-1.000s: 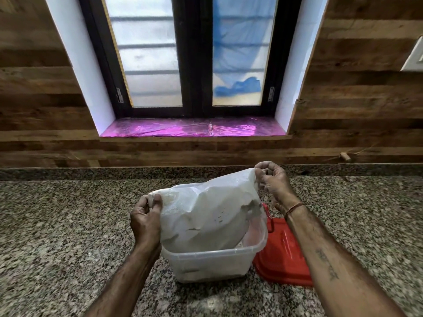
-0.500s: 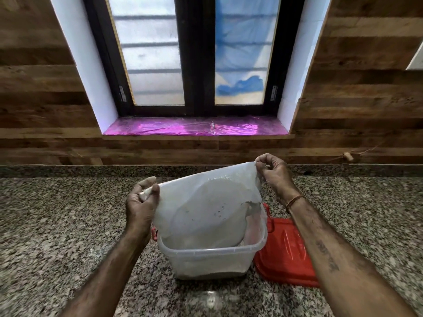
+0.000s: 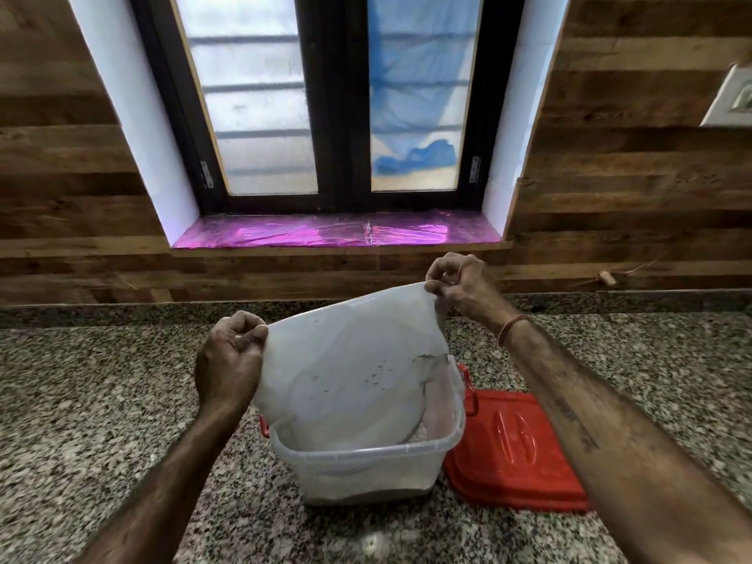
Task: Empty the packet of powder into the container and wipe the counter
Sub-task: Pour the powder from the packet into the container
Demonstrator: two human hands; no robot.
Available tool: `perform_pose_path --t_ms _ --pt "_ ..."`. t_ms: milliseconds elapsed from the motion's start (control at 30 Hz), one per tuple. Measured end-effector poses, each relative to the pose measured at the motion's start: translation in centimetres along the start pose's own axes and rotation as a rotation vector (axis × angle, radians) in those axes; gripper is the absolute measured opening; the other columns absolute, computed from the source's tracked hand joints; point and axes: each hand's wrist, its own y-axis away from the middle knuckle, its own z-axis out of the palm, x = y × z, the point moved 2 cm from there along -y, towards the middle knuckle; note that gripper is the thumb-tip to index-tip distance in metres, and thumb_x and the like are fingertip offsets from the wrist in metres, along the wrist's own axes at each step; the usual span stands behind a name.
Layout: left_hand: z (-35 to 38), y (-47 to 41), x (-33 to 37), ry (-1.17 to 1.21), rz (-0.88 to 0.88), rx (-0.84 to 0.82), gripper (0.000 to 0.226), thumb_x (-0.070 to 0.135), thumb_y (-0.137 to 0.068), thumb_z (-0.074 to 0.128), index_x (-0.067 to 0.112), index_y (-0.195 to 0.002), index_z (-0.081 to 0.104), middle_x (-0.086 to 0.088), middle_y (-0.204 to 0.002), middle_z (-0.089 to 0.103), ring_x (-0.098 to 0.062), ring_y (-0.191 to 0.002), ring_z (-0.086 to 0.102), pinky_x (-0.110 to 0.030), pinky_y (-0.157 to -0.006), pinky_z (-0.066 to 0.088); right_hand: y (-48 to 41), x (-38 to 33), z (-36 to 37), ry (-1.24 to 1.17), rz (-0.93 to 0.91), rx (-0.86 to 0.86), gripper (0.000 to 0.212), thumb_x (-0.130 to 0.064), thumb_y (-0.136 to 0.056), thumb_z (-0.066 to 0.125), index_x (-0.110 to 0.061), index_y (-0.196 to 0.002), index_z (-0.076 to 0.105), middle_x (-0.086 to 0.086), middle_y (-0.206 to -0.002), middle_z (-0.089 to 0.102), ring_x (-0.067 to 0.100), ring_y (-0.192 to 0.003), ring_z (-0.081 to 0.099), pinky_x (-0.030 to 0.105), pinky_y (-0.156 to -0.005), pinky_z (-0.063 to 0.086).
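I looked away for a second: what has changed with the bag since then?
Both hands, left hand and right hand, have lifted the packet higher over the container, and it hangs flatter and emptier. Same pinch on its top corners; the red lid and container have not moved.

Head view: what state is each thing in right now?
Packet: upside down, mouth inside the container, held up by two corners.
Container: open, upright, powder at bottom.
Red lid: off, flat on the counter.
Left hand: pinching the packet.
Right hand: pinching the packet.
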Motion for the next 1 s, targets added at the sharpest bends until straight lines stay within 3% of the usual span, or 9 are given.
perform_pose_path --t_ms 133,267,367,467,533,567,667,800,1000 --pt "-0.3 -0.2 3.4 -0.236 0.182 0.034 0.013 0.027 -0.092 0.069 0.027 -0.08 0.067 0.005 -0.09 0.073 -0.025 -0.086 0.067 -0.038 -0.073 0.05 -0.3 -1.1 -0.9 -0.008 -0.067 -0.041 0.016 -0.016 -0.083 0.079 -0.023 -0.073 0.069 -0.011 -0.084 0.065 0.008 -0.084 0.059 0.028 -0.071 0.048" --pt "3.4 0.2 8.2 -0.336 0.366 -0.189 0.03 0.055 -0.094 0.06 0.03 -0.101 0.074 0.009 -0.105 0.074 -0.021 -0.103 0.068 -0.041 -0.091 0.048 -0.6 -2.3 0.0 -0.146 -0.053 -0.087 0.012 -0.015 -0.086 0.077 -0.02 -0.076 0.071 -0.009 -0.082 0.068 0.004 -0.078 0.063 0.028 -0.071 0.055" --pt "6.6 0.4 11.0 -0.308 0.377 -0.243 0.031 0.056 -0.093 0.063 0.028 -0.104 0.072 0.006 -0.106 0.073 -0.023 -0.1 0.068 -0.037 -0.083 0.05 -0.9 -3.0 0.7 -0.224 -0.064 -0.082 0.012 -0.016 -0.086 0.076 -0.019 -0.075 0.071 -0.013 -0.074 0.068 -0.007 -0.07 0.061 0.02 -0.067 0.049" --pt "7.7 0.1 12.2 -0.29 0.361 -0.215 0.024 0.045 -0.092 0.069 0.023 -0.081 0.066 0.006 -0.088 0.072 -0.023 -0.091 0.068 -0.034 -0.07 0.049 -0.7 -2.8 0.8 -0.255 -0.068 -0.061 0.012 -0.023 -0.086 0.076 -0.024 -0.076 0.071 -0.017 -0.073 0.069 -0.009 -0.069 0.06 0.021 -0.067 0.05" --pt "7.8 -0.5 12.2 -0.278 0.327 -0.203 0.025 0.042 -0.091 0.07 0.02 -0.08 0.067 0.006 -0.085 0.074 -0.022 -0.089 0.068 -0.036 -0.072 0.053 0.1 -2.0 0.2 -0.415 -0.033 -0.05 0.009 -0.031 -0.087 0.076 -0.023 -0.089 0.072 -0.01 -0.085 0.073 0.002 -0.079 0.067 0.026 -0.07 0.056" --pt "7.6 -0.9 12.0 -0.251 0.303 -0.196 0.023 0.041 -0.091 0.07 0.02 -0.082 0.07 0.006 -0.085 0.074 -0.022 -0.088 0.068 -0.036 -0.072 0.054 0.8 -1.3 0.0 -0.514 -0.01 -0.075 0.018 -0.034 -0.089 0.074 -0.022 -0.101 0.071 -0.005 -0.094 0.074 0.007 -0.086 0.07 0.026 -0.073 0.059" --pt "6.6 -2.6 11.1 -0.127 0.235 -0.205 0.017 0.033 -0.088 0.073 0.018 -0.081 0.072 0.005 -0.077 0.072 -0.02 -0.081 0.066 -0.03 -0.067 0.049 3.7 1.1 1.1 -0.657 0.081 -0.286 0.032 -0.033 -0.097 0.064 -0.021 -0.127 0.064 -0.008 -0.113 0.074 0.002 -0.099 0.07 0.018 -0.077 0.056" --pt "5.8 -4.6 10.0 -0.039 0.194 -0.274 0.016 0.025 -0.088 0.075 0.018 -0.074 0.07 0.009 -0.067 0.062 -0.014 -0.076 0.058 -0.031 -0.07 0.044 6.6 3.7 3.7 -0.699 0.146 -0.433 0.034 -0.024 -0.094 0.069 -0.012 -0.126 0.067 0.015 -0.124 0.071 0.019 -0.112 0.067 0.039 -0.101 0.053" --pt "4.9 -4.9 8.9 0.036 0.199 -0.341 0.015 0.022 -0.091 0.073 0.018 -0.077 0.072 0.005 -0.071 0.065 -0.009 -0.071 0.054 -0.03 -0.068 0.043 6.5 4.1 4.1 -0.707 0.194 -0.307 0.026 -0.003 -0.089 0.072 0.006 -0.113 0.069 0.024 -0.11 0.071 0.025 -0.099 0.064 0.05 -0.099 0.05"
